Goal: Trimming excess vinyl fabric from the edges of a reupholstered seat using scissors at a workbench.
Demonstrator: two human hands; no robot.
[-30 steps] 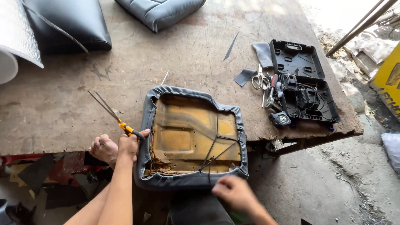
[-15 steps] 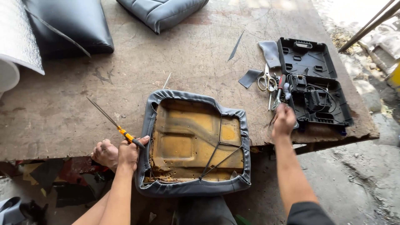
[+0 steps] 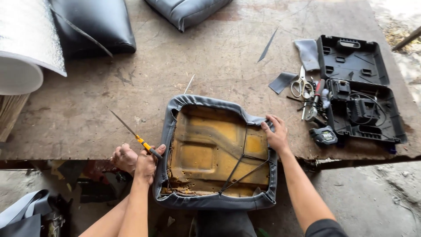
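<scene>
So the seat cushion (image 3: 217, 153) is flipped upside down at the near edge of the workbench (image 3: 175, 74), hanging over the edge a bit toward the person. Its underside is a yellowed, rusty-looking pan with a few thin dark wires crossing the right half, and the grey cover (image 3: 210, 202) is wrapped up around the rim all the way round, kinda bunched at the corners.

The left hand (image 3: 147, 160) sits at the left edge of the cushion, closed around a screwdriver (image 3: 133, 136) with a yellow and black handle, the long shaft pointing up and left over the bench. There's another fist (image 3: 124, 157) tucked right beside that one, can't tell whose it is. The right hand (image 3: 275, 134) is on the upper right corner of the cushion, fingers curled over the cover's edge, gripping it.

Off to the right there's an open black tool case (image 3: 353, 61). The far half looks like just bare moulded slots, and the near half has a dark power tool (image 3: 357, 109) and some cable in it. Just left of the case lie scissors (image 3: 302, 85), a couple of grey fabric scraps (image 3: 307, 52), and a small tape measure (image 3: 323, 136) near the bench edge.
</scene>
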